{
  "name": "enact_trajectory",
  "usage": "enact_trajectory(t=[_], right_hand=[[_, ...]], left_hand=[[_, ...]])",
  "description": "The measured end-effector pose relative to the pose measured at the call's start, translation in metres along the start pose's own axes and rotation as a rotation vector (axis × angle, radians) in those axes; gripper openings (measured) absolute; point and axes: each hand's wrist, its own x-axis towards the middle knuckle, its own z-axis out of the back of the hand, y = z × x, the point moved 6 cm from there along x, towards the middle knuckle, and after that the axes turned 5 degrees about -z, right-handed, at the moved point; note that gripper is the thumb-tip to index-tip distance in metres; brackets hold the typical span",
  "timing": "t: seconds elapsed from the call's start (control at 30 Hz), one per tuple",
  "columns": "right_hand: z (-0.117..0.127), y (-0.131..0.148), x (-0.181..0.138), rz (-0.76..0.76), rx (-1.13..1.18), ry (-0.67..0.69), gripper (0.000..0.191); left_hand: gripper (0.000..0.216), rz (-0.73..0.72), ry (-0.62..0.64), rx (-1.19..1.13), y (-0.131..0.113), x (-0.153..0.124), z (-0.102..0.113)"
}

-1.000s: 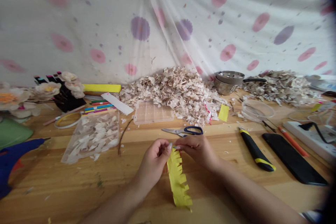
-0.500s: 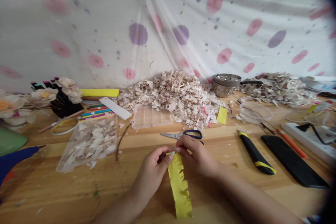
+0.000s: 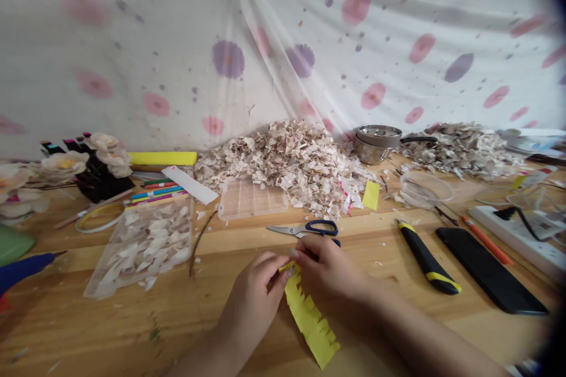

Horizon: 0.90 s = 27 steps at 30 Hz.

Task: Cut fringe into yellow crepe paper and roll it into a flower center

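Fringed Yellow Strip (image 3: 312, 321) Pinched Between Both Hands

At the lower centre of the frame, the left hand (image 3: 252, 294) and right hand (image 3: 326, 265) both grip its upper end between thumb and fingers; the notched length slants toward the bottom edge. Scissors (image 3: 322, 227) lie just beyond the right hand, near frame centre, below a heap of pale flakes (image 3: 292, 159).

Mostly ones were counted

There was one left hand (image 3: 254, 296), one right hand (image 3: 331, 265) and one yellow strip (image 3: 309, 319). Far off were two heaps (image 3: 287, 168), one middle, one right. The right had one black slab (image 3: 490, 271) and one power strip (image 3: 524, 248); the middle, one pair of scissors (image 3: 302, 230); the left, one glue gun (image 3: 26, 270).
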Motion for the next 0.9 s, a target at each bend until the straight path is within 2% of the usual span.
enact_trajectory(t=[0.1,0.23,0.3,0.43,0.57,0.67,0.8,0.9], right_hand=[[-0.009,-0.015,0.003,-0.246,0.279,0.144,0.031],[-0.019,-0.023,0.001,-0.414,0.522,0.323,0.04],[-0.021,-0.023,-0.001,-0.448,0.573,0.371,0.042],[-0.02,-0.016,-0.002,-0.414,0.642,0.366,0.043],[-0.024,-0.014,-0.005,-0.446,0.697,0.431,0.039],[-0.015,-0.011,-0.001,-0.293,0.6,0.361,0.037],[0.018,0.011,0.0,0.194,0.501,0.134,0.022],[0.032,0.032,-0.012,0.535,0.322,0.102,0.016]], left_hand=[[0.022,-0.077,0.014,0.091,-0.003,-0.001,-0.002],[0.022,-0.142,0.011,0.163,-0.006,-0.003,-0.003],[0.022,-0.158,0.011,0.182,-0.006,-0.004,-0.003],[0.022,-0.163,0.01,0.188,-0.008,-0.004,-0.002],[0.022,-0.098,0.004,0.097,-0.008,-0.001,0.001],[0.021,0.049,0.019,-0.109,0.001,0.002,0.002],[0.023,0.347,0.062,-0.472,0.021,0.001,-0.002],[0.028,0.477,0.109,-0.649,0.025,-0.002,-0.007]])
